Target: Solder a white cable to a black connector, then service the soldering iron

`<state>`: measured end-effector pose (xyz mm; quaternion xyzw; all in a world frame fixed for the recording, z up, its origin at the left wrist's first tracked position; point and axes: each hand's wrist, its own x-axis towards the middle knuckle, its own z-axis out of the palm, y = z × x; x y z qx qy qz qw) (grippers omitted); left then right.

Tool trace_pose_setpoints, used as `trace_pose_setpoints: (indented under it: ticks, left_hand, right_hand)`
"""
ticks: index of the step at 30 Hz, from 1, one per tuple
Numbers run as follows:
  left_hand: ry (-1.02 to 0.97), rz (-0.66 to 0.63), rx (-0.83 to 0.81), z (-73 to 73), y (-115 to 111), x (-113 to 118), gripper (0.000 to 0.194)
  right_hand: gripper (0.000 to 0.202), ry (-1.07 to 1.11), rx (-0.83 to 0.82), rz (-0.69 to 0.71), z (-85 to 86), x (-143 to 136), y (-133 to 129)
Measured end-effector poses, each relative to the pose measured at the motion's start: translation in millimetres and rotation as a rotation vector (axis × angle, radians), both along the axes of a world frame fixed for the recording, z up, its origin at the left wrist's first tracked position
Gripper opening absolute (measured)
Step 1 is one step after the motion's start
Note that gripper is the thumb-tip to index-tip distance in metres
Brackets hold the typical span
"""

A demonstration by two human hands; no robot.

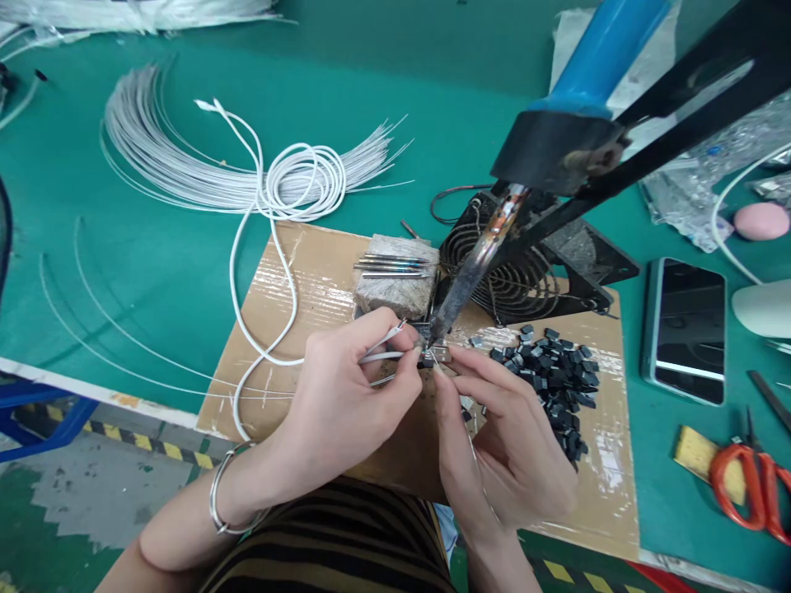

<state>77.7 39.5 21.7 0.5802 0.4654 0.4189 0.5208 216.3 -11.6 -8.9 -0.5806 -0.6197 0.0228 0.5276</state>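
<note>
My left hand [352, 403] pinches the end of a white cable [379, 357] and, beside it, at least one thin white wire. With its fingertips together, my right hand [507, 436] grips a thin silvery solder wire [479, 469] that runs down across the palm. Both sets of fingertips meet just under the tip of a soldering iron [485, 247], held slanting from above. A small metal piece [436, 354] lies between the fingers, partly hidden. From my left hand the cable leads back to a loose coil [309, 177] on a bundle of thin white wires [166, 165].
Cardboard [609, 469] covers the work spot. A black fan [512, 272] and a stone block [395, 296] bearing metal rods stand behind my hands. Small black parts [556, 371] are heaped at right, beyond them a phone [685, 329], a sponge [692, 453] and red-handled scissors [738, 486].
</note>
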Motion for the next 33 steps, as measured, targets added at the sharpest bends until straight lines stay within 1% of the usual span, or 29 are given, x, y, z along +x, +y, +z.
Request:
trace_pose_setpoints:
  ticks: [9,19,24,28,33]
  left_hand:
    - [-0.013,0.004,0.004,6.7,-1,1,0.011]
    - [0.016,-0.002,-0.010,-3.6,1,2,0.011]
    - [0.007,-0.002,-0.016,-4.1,-1,1,0.013]
    - [0.019,-0.001,-0.011,-3.0,-2,-1,0.014]
    - [0.048,-0.004,-0.030,-5.3,-4,-2,0.017]
  right_hand:
    - [0.023,-0.041,0.030,0.003,-0.9,-1,3]
    - [0.023,-0.036,0.037,0.013,-2.5,1,2]
    - [0.022,-0.039,0.018,0.006,-0.7,0,2]
    - [0.021,-0.002,-0.003,0.018,0.5,-2,1]
    - [0.025,0.081,-0.035,0.042,-4.7,-1,-2]
